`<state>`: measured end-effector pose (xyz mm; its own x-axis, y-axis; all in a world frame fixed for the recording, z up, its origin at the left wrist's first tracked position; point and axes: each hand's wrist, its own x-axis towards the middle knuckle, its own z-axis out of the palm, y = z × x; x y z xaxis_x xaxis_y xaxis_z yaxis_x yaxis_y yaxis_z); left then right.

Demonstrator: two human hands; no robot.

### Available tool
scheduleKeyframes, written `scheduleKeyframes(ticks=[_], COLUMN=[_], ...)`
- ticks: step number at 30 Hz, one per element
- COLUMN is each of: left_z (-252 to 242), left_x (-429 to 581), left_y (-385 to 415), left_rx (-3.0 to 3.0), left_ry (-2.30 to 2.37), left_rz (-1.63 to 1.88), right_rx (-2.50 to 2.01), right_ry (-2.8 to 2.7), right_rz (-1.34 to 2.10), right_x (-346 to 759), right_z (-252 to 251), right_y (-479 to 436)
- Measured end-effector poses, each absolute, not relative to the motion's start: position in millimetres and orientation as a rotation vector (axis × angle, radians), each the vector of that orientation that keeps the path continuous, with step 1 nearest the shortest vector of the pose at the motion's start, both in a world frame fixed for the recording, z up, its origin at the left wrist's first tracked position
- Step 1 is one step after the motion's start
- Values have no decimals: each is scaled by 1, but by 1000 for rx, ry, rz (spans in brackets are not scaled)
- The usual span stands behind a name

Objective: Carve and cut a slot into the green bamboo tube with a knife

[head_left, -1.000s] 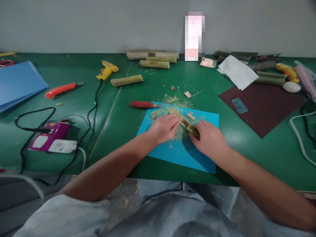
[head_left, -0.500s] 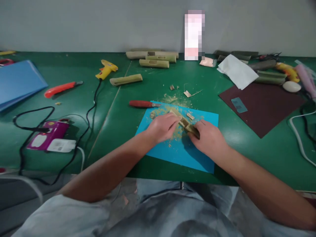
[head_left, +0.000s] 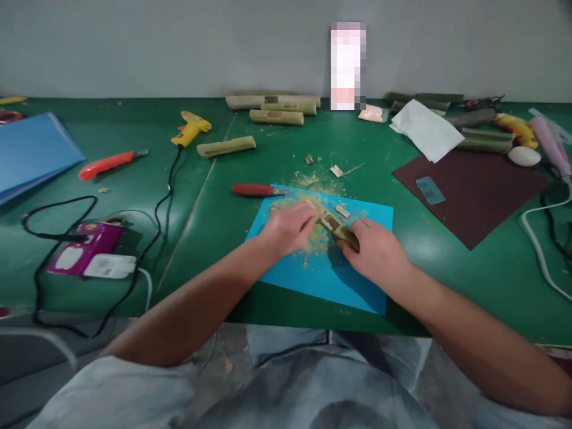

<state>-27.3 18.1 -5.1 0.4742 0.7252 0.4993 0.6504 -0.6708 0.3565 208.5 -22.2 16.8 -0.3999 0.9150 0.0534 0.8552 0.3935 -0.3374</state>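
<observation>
A bamboo tube [head_left: 331, 223] with a rectangular slot cut in its upper side is held at a slant above a blue sheet [head_left: 353, 280]. My right hand [head_left: 376, 247] is closed around its near right end. At the far left end of the tube, my left hand [head_left: 288, 226] has its fingers bent together in a pinch, tips beside the tube wall. What lies between those fingertips is hidden. Sawdust and a small bamboo chip [head_left: 342, 211] lie on the sheet. A red-handled knife [head_left: 252, 189] rests by the sheet's upper left corner, blade pointing right.
Several cut bamboo pieces [head_left: 277, 117] lie along the wall, with a split one [head_left: 226, 146] closer. On the left are a yellow glue gun [head_left: 191, 129], an orange cutter [head_left: 107, 167] and a purple power strip [head_left: 89, 247] with cords. A dark brown sheet [head_left: 469, 202] and white paper [head_left: 426, 131] lie right.
My left hand has drawn slightly left off the slot, so more of the tube shows. My right hand keeps its grip. The whole view has shifted a little.
</observation>
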Motion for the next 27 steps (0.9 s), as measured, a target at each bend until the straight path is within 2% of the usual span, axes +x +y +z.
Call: scheduleKeyframes(ticks=[9,14,19,27], left_z=[-9,-3,6,21], left_x=[-25,-27,-32,-21], left_y=[20,22,29,25], left_rx=[2551,2502,2104,1428], left_ry=[1341,1259,1470,1280], left_rz=[975,951,1178,1090], right_rx=[-1576,-1569,-1569,-1486], right_ry=[-2434,-2464,-2460,-2413], right_rz=[366,355,317,194], right_x=[208,207,208,215], right_z=[19,20,18,20], right_y=[-23,-24,-23,-21])
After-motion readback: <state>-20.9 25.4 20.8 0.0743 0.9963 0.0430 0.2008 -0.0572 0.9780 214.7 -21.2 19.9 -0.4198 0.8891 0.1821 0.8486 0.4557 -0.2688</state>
